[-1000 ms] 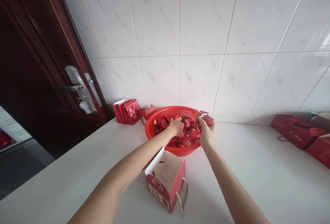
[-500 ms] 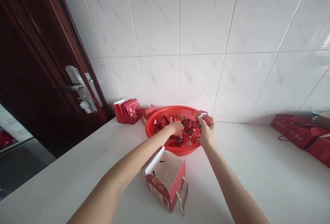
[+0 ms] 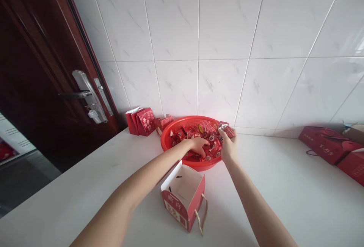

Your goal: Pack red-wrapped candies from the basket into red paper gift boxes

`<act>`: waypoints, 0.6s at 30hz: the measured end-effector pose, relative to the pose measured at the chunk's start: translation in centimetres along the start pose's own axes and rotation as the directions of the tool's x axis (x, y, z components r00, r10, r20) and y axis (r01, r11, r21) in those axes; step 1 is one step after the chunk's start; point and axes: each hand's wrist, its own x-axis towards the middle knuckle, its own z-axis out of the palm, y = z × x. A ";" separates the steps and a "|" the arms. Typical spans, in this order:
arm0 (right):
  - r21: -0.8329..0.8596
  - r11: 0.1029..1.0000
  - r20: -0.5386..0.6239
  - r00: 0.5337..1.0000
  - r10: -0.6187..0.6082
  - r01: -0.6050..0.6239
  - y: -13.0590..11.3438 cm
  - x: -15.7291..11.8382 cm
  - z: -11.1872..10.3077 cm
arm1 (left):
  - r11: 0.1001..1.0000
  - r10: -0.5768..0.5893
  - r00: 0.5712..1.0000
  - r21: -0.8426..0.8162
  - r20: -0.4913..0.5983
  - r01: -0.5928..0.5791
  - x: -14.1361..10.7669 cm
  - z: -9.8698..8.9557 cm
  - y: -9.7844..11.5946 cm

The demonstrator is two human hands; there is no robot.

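Observation:
A red plastic basket (image 3: 203,166) stands against the wall, filled with red wrapped candies (image 3: 214,149). My left hand (image 3: 197,144) is down in it, palm low over the candies, with its fingers spread apart and touching them. At the basket's right rim, my right hand (image 3: 229,144) is closed around red candy packets (image 3: 226,128) that stick up past the thumb and fingers. In front of the basket sits a red gift box (image 3: 178,209) with its top open, its pale inside showing and a rope handle hanging on its right side.
Folded red boxes (image 3: 143,122) and a small red box (image 3: 165,122) stand by the wall, left of the basket. More red boxes (image 3: 327,146) lie at the far right of the white table (image 3: 284,178). A dark wooden door (image 3: 48,50) with a metal handle is at left.
My left hand has opened its fingers and shifted slightly right among the candies. My right hand keeps its packets at the rim, almost unmoved.

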 end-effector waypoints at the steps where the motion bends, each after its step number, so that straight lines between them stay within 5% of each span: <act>1: -0.006 1.000 0.006 1.000 0.002 -0.002 0.0 0.0 0.0 | 0.999 0.010 1.000 -0.037 -0.018 -0.010 0.0 0.0 0.1; 10: -0.030 0.999 -0.014 1.000 -0.012 0.011 -0.2 -0.1 0.1 | 0.919 -0.022 0.982 -0.390 -0.188 -0.054 -0.1 -0.6 0.0; 14: 0.019 1.000 -0.001 1.000 0.008 -0.008 0.1 0.1 0.1 | 0.780 -0.098 0.920 -0.603 -0.380 -0.166 -0.3 -1.4 -0.2; 18: 0.049 0.999 0.008 1.000 0.018 -0.018 0.0 0.0 0.2 | 0.752 -0.200 0.849 -0.632 -0.489 -0.187 -0.5 -1.7 -0.3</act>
